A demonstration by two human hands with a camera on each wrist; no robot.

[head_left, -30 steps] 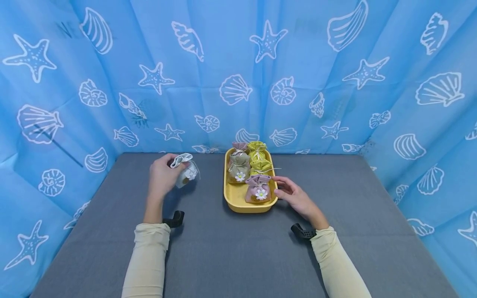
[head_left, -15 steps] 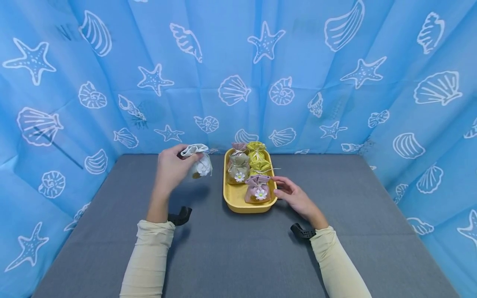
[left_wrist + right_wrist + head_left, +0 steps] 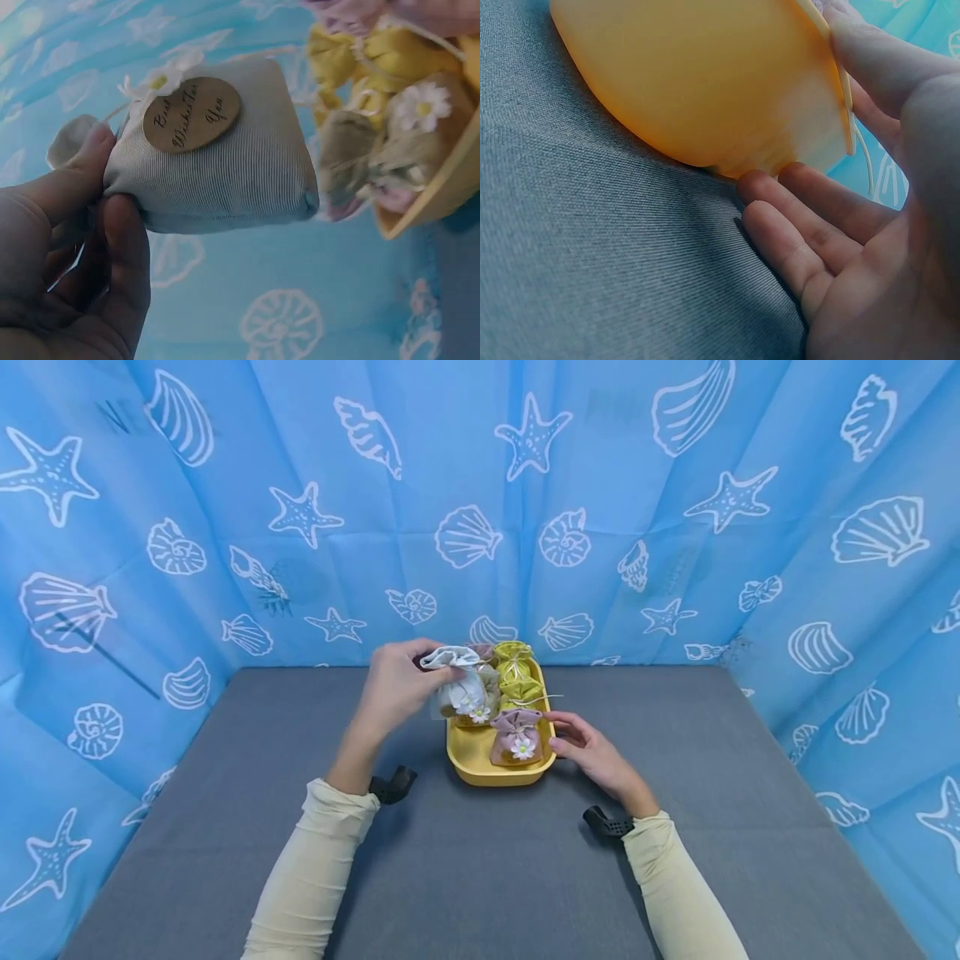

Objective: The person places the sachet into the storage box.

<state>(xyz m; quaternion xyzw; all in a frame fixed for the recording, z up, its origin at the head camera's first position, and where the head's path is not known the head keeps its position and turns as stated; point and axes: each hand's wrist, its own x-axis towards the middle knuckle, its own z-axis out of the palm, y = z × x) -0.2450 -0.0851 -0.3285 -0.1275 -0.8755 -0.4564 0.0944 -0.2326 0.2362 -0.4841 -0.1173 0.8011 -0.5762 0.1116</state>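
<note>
My left hand [image 3: 393,687] pinches white pouch [image 3: 459,687] above yellow tray [image 3: 471,756] crowded with pouches, right hand [image 3: 588,752] loosely open against its side, grey desk [image 3: 480,868], blue shell curtain [image 3: 480,510].

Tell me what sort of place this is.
Probably a staged tabletop booth, not a lived-in room: a blue curtain with shell and starfish prints encloses a grey cloth-covered table, which bears a yellow tray of small drawstring favour pouches.
</note>
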